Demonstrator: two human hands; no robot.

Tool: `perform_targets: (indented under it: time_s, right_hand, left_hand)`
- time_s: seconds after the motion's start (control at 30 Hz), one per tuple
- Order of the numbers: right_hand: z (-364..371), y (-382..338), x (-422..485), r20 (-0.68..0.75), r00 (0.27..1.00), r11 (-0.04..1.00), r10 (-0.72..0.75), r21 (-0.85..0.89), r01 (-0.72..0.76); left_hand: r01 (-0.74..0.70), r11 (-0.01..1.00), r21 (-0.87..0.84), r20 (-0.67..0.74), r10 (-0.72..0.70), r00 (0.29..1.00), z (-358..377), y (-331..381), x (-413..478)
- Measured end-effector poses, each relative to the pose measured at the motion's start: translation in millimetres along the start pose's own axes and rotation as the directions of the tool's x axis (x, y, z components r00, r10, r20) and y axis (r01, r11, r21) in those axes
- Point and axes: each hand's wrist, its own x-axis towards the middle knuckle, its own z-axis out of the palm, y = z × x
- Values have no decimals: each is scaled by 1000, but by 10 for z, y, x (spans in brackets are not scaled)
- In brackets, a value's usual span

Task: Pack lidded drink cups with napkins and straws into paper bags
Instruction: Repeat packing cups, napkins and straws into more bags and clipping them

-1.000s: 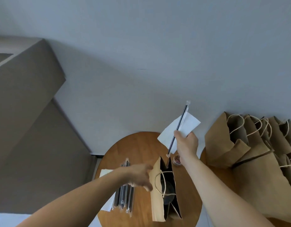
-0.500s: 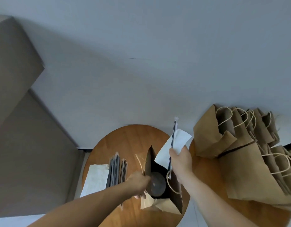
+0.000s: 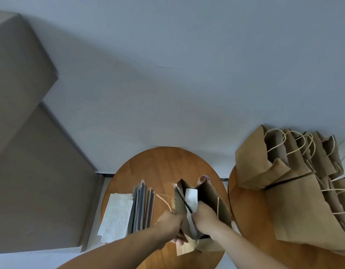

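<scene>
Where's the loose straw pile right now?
Head view, lower centre-left: the pile of wrapped straws lies on the round wooden table, between the napkin stack on its left and the open paper bag on its right.

Left hand (image 3: pixel 171 223) on paper bag (image 3: pixel 211 193), right hand (image 3: pixel 205 218) around napkin (image 3: pixel 191 197) and straw (image 3: pixel 183 199)

I see a round wooden table (image 3: pixel 167 166). On its left part there is a flat stack of white napkins (image 3: pixel 117 214), with wrapped straws (image 3: pixel 142 208) just beside it. An open paper bag (image 3: pixel 212 197) stands mid-table. Behind it is a small round object (image 3: pixel 203 179), possibly a tape roll. To the right, a second table (image 3: pixel 251 220) carries crowded brown bags (image 3: pixel 295 200).
</scene>
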Motion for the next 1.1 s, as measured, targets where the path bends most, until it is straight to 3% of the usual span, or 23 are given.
perform_targets:
  time_s: [0.1, 0.2, 0.37, 0.57, 0.67, 0.83, 0.97, 1.1]
  right_hand:
    - [80, 125, 65, 89, 996, 993, 5, 121, -16]
    - [81, 248, 188, 146, 987, 989, 69, 117, -87]
    - [209, 293, 372, 60, 982, 977, 177, -132, -168]
    - [292, 264, 383, -42, 997, 946, 60, -318, -70]
    - [204, 119, 273, -28, 997, 948, 67, -309, -72]
    - [-273, -245, -23, -18, 993, 962, -120, -248, 112]
    - [-765, -368, -307, -224, 937, 950, -269, -224, 219]
    - [-1080, -214, -382, -398, 894, 975, -204, -164, 149]
  left_hand:
    - [-2, 1000, 9, 7, 2, 1000, -19, -29, -1]
    - [3, 1000, 22, 4, -3, 1000, -35, -79, -10]
    - [-6, 989, 144, -34, 11, 999, -25, -145, 6]
    - [-17, 965, 260, -72, 37, 997, -62, -144, 18]
    - [-42, 954, 298, -49, 60, 997, -54, -98, 4]
    - [-73, 931, 357, 43, 61, 997, -13, 9, 5]
    - [-104, 893, 437, 22, 105, 994, 9, 121, 29]
    - [-144, 853, 501, -32, 184, 982, -54, 338, 121]
